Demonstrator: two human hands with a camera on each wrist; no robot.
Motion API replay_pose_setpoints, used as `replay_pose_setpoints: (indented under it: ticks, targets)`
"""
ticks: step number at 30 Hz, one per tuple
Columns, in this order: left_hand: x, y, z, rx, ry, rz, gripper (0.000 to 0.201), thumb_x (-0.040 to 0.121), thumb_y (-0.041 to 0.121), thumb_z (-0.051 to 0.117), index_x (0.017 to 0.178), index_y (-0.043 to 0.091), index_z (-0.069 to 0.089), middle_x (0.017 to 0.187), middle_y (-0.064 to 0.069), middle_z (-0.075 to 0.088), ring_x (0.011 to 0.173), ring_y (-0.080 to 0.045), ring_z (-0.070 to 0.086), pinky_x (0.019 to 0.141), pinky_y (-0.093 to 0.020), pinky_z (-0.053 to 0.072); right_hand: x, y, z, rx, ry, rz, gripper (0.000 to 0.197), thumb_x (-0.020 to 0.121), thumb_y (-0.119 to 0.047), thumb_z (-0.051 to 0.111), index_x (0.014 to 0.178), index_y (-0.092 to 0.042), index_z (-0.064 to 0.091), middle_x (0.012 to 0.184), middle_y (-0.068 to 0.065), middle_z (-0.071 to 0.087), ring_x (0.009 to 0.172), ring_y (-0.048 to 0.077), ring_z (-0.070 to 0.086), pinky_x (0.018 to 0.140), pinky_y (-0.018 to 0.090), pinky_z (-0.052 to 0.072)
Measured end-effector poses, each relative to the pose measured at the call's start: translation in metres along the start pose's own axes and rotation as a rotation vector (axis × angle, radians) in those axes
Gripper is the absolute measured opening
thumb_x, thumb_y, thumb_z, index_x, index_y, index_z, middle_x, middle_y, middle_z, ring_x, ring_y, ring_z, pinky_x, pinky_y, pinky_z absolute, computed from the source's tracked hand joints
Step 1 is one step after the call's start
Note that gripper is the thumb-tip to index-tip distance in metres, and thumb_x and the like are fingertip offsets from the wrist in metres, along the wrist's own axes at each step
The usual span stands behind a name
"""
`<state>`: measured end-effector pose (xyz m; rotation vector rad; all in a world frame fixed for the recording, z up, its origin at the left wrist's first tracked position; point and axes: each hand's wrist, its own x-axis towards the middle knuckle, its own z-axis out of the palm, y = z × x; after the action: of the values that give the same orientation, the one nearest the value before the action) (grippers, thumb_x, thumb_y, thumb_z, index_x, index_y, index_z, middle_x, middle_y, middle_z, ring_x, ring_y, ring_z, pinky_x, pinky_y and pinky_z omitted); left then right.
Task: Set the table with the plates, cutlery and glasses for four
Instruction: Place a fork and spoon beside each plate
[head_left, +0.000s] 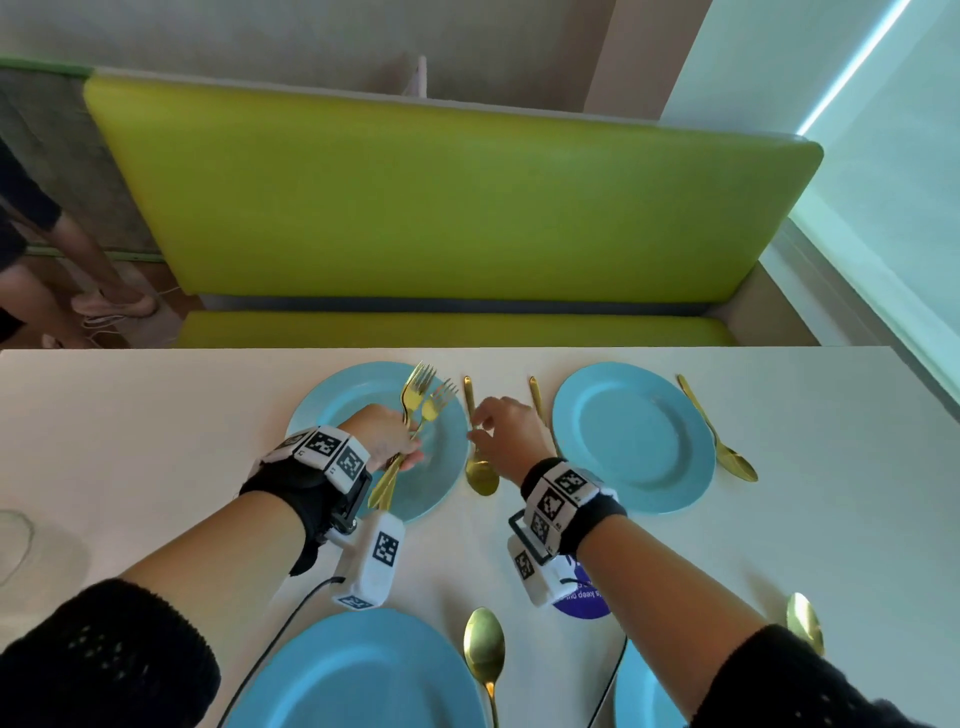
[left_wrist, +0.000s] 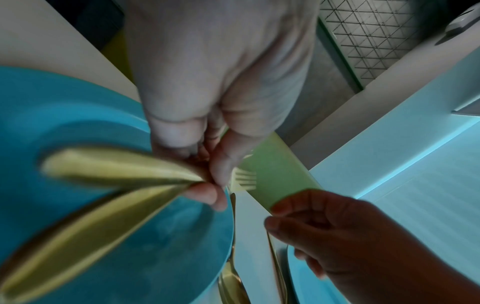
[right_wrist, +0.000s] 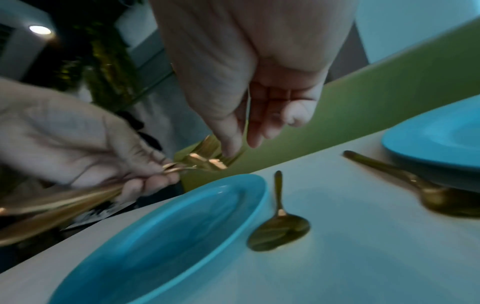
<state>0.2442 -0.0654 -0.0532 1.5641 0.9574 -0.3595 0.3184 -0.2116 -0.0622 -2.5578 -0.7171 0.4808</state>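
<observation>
**Midway: forks held over the far-left plate**

Partly done, the setting showed four blue plates on the pale bench (head_left: 156, 415), two far and two near, and a gold spoon lay just right of each, as far as the views showed. A fifth gold handle (head_left: 535, 395) lay just left of the far-right plate (head_left: 634, 436); the right hand hid its other end. No forks had been laid, and no glass stood at any place.

The left hand (head_left: 387, 436) curled around a bundle of gold forks (head_left: 423, 397) above the far-left plate (head_left: 353, 389). Their long axis ran near to far, tines pointing toward the green seat (head_left: 441, 208), handles back toward the wrist.

The right hand (head_left: 506, 426) hovered over the far-left spoon (head_left: 480, 475), fingers loosely bent and holding nothing, fingertips near the tines. Judging from this, forks and glasses remained.
</observation>
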Motion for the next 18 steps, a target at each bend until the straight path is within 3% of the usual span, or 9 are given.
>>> replay_pose_setpoints:
  ticks: [3, 7, 14, 18]
  targets:
    - [-0.013, -0.003, 0.003, 0.026, -0.038, 0.025, 0.019, 0.087, -0.015, 0.049, 0.081, 0.002, 0.047, 0.068, -0.019, 0.057, 0.069, -0.029, 0.054, 0.066, -0.034, 0.038, -0.012, -0.015, 0.005, -0.045, -0.061, -0.182, 0.023, 0.088, -0.018, 0.059, 0.110, -0.015, 0.065, 0.116, 0.004, 0.062, 0.109, 0.023, 0.058, 0.090, 0.032, 0.046]
    - [-0.031, -0.005, -0.004, 0.092, -0.108, 0.060, 0.018, 0.083, -0.013, 0.056, 0.088, 0.001, 0.047, 0.066, -0.021, 0.060, 0.070, -0.029, 0.052, 0.064, -0.032, 0.042, -0.025, -0.033, 0.008, -0.225, -0.135, -0.332, 0.025, 0.093, -0.021, 0.054, 0.116, -0.020, 0.064, 0.118, 0.003, 0.063, 0.113, 0.023, 0.055, 0.094, 0.036, 0.047]
    - [-0.049, -0.028, -0.042, 0.222, -0.206, 0.110, 0.016, 0.085, -0.010, 0.055, 0.088, 0.004, 0.048, 0.073, -0.020, 0.064, 0.064, -0.026, 0.056, 0.060, -0.028, 0.045, -0.053, -0.072, 0.017, -0.296, -0.174, -0.272, 0.024, 0.094, -0.030, 0.052, 0.109, -0.024, 0.070, 0.110, 0.003, 0.064, 0.110, 0.020, 0.052, 0.087, 0.036, 0.048]
    - [-0.052, -0.040, -0.079, 0.178, -0.220, 0.119, 0.017, 0.091, 0.005, 0.057, 0.075, 0.000, 0.055, 0.054, -0.011, 0.065, 0.044, -0.017, 0.056, 0.049, -0.024, 0.045, -0.062, -0.106, 0.036, -0.296, -0.142, -0.232, 0.023, 0.092, -0.028, 0.053, 0.106, -0.021, 0.072, 0.111, 0.007, 0.062, 0.111, 0.021, 0.051, 0.087, 0.035, 0.049]
